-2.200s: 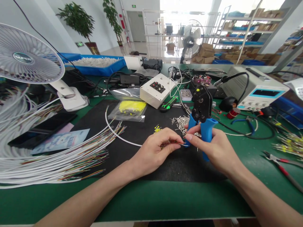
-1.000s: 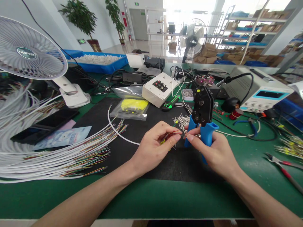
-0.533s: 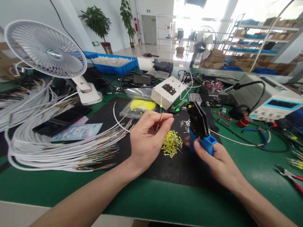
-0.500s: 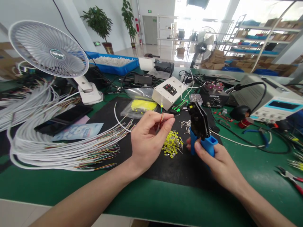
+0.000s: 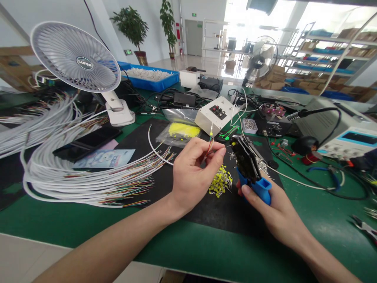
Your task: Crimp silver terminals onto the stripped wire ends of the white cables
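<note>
My left hand (image 5: 196, 173) is closed, thumb and index finger pinching a white cable (image 5: 153, 143) near its end. Thin coloured wires (image 5: 209, 147) rise from the pinch, one with a yellow-sleeved crimp terminal (image 5: 211, 133) at its tip. Blue-handled crimping pliers (image 5: 249, 167) are gripped in my right hand (image 5: 272, 200), jaws pointing up and tilted left. A small yellow piece (image 5: 234, 144) shows at the jaws; whether it is clamped cannot be told. Below and between the hands lies a pile of yellow-sleeved terminals (image 5: 220, 181) on the black mat (image 5: 212, 214).
Bundled white cables (image 5: 73, 184) cover the left side, beside a desk fan (image 5: 113, 108) and a dark phone-like slab (image 5: 88, 143). Behind the hands are a bag of yellow sleeves (image 5: 184, 129) and a switch box (image 5: 216, 116). Cutters (image 5: 365, 228) lie at right.
The view has swung slightly left, so the scene sits further right. The crimping pliers have come a little closer to my left hand and tilted more left; both grips stay the same.
</note>
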Motion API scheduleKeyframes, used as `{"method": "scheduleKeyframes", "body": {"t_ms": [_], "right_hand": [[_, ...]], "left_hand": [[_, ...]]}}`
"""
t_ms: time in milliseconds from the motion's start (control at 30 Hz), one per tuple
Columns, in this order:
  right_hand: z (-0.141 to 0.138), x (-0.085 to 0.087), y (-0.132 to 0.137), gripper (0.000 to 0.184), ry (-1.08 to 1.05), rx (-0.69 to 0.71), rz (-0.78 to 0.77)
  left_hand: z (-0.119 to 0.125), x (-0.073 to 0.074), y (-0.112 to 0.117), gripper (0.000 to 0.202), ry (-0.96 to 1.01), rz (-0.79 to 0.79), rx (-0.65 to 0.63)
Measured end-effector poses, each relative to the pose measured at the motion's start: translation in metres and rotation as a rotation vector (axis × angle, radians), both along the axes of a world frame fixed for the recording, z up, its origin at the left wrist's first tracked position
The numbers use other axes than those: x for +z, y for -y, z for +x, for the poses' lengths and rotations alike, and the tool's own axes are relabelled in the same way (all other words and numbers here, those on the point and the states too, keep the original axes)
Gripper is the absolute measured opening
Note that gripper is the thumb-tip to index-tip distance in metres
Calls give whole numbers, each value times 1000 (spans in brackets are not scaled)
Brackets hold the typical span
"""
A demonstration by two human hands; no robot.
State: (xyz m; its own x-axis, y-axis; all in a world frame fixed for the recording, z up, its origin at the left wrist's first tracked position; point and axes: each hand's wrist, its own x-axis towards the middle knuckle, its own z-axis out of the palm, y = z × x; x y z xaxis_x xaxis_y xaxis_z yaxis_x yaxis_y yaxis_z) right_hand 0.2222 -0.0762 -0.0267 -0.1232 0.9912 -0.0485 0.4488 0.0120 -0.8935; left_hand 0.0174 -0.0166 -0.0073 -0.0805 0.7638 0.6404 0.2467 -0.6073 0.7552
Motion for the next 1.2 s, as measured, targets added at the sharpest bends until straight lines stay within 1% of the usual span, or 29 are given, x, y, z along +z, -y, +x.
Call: {"method": "scheduleKeyframes", "body": {"t_ms": [167,333,667,800,867,900,967,1000,1100,1200], "right_hand": [[1,-2,-1,33,20,13,26],[1,-1,-1,32,-3,12,26],[-1,2,2,33,-101,27,-34],[-3,1,4,31,-88,26,-33],[-3,-1,4,36,-59,-1,8],[-2,-1,2,42,-25,-21,46],[0,-3,-1,55,108,-54,166],[2,-4,-4,59,195,-59,240],[9,-6,-12,59,404,-44,430],[14,-9,-17,66,468,-48,490]], "left_hand": [[1,-1,0,7,14,-5,2],[2,-2,-1,7,13,4,1],[1,-3,-2,7,-12,10,2],[1,-4,-2,7,-6,-3,1],[0,-5,-2,8,-6,-11,-4],[0,-5,-2,9,-11,-22,-10],[0,-5,-3,10,-19,-53,-34],[0,-6,-3,10,-19,-73,-53],[-1,-6,-3,11,10,-129,-132],[-1,-5,-5,14,65,-201,-223]]}}
